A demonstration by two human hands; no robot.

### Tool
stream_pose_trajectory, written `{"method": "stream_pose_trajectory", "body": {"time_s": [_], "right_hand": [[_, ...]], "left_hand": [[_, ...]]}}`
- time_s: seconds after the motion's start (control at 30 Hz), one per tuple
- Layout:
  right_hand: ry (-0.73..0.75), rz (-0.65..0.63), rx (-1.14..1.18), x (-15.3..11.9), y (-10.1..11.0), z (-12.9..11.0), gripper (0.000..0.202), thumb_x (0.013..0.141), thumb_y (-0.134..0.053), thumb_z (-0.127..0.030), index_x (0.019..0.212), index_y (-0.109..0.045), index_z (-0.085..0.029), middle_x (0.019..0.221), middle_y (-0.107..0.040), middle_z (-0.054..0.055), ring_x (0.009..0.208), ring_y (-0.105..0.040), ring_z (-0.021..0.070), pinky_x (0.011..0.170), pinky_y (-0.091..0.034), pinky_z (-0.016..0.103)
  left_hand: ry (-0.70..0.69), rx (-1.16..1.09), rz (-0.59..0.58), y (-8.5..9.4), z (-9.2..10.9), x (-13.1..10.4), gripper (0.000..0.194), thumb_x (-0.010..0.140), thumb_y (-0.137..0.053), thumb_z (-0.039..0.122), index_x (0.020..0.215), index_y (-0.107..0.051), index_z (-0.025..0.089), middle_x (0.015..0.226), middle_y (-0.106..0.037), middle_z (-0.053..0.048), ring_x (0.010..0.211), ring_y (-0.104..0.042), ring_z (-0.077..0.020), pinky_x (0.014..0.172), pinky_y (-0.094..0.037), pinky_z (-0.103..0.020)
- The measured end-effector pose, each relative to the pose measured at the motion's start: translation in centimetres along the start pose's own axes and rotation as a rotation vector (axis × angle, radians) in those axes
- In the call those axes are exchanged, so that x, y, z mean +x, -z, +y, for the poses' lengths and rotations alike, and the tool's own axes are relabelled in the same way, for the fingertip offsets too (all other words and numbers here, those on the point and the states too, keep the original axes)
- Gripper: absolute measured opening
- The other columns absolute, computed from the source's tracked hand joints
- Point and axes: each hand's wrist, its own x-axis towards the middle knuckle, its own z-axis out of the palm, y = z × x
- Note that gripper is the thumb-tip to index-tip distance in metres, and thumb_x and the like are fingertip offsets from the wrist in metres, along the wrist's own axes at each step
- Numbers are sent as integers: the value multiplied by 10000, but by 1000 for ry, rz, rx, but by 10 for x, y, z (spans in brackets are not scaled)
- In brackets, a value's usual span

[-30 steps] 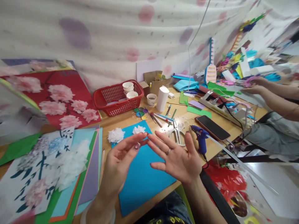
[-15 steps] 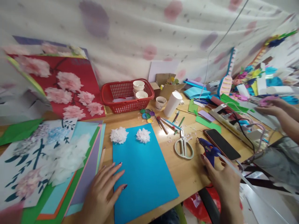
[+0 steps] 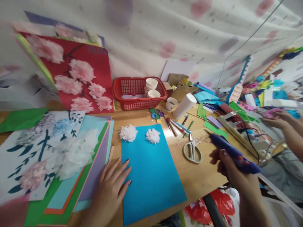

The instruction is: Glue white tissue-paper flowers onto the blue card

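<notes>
My right hand [image 3: 233, 176] is wrapped round a blue hot glue gun [image 3: 234, 154], lifted above the table's right part with its nozzle pointing up and left. A clear glue stick [image 3: 281, 194] sticks out of its back end. My left hand [image 3: 113, 186] lies with fingers spread on the left edge of a blue sheet of paper [image 3: 153, 176]. Near the top of that sheet sit two white paper flowers, one at the left corner [image 3: 128, 133] and one further right [image 3: 152, 136]. Scissors with pale handles [image 3: 192, 151] lie between the sheet and the glue gun.
A red basket [image 3: 139, 104] with paper cups stands at the back. Coloured paper [image 3: 94, 183] and flower pictures lie left. A white roll [image 3: 185, 106], pens and small paint pots [image 3: 156, 115] sit behind the sheet. Another person's hands [image 3: 281, 118] work at right, beyond a power strip [image 3: 236, 135].
The glue gun has risen off the table in my right hand, uncovering the tabletop beside the scissors. My left hand stays on the blue sheet. The whole view has shifted slightly.
</notes>
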Motion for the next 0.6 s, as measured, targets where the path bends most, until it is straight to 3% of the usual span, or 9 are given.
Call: {"method": "stream_pose_trajectory", "body": {"time_s": [0.07, 0.17, 0.23, 0.33, 0.47, 0.6], "right_hand": [[23, -328, 95, -7, -20, -32, 395, 785, -653, -582, 845, -703, -195, 675, -690, 64, 471, -576, 158, 381, -426, 265], [174, -621, 67, -15, -67, -66, 312, 818, -652, -532, 861, -723, -231, 684, -680, 46, 579, -610, 186, 463, -473, 298], [313, -653, -35, -18, -98, -78, 280, 835, -650, -519, 777, -710, -252, 595, -598, 5, 528, -534, 161, 466, -441, 298], [400, -694, -134, -20, -129, -84, 310, 842, -661, -515, 686, -665, -247, 565, -546, -10, 486, -473, 138, 444, -378, 281], [369, -687, -166, -24, -139, -87, 335, 843, -652, -531, 663, -659, -248, 573, -557, -2, 508, -494, 154, 457, -381, 291], [273, -755, -136, -30, -136, -84, 292, 854, -638, -533, 876, -748, -263, 606, -620, 6, 506, -502, 172, 441, -379, 303]], "left_hand": [[6, -5, 24, 2, 2, -1, 358, 952, -532, 268, 1297, -625, 258, 1356, -646, -29, 1277, -556, -304, 1097, -363, -533], [50, -21, 48, 6, 5, -3, 314, 941, -538, 231, 1223, -675, 254, 1291, -688, -33, 1241, -579, -301, 1136, -309, -554], [82, -56, 60, 8, 7, -5, 306, 936, -533, 196, 1187, -697, 255, 1228, -721, -36, 1213, -596, -298, 1141, -300, -567], [90, -111, 71, 10, 8, -6, 279, 931, -517, 157, 1081, -736, 243, 1156, -751, -33, 1177, -616, -298, 1128, -318, -586], [120, -178, 80, 8, 9, -6, 273, 942, -503, 148, 1023, -749, 235, 1137, -758, -29, 1153, -629, -275, 1111, -365, -573], [183, -244, 86, 6, 10, -7, 286, 957, -490, 154, 1042, -749, 241, 1149, -753, -30, 1154, -634, -260, 1105, -395, -549]]}}
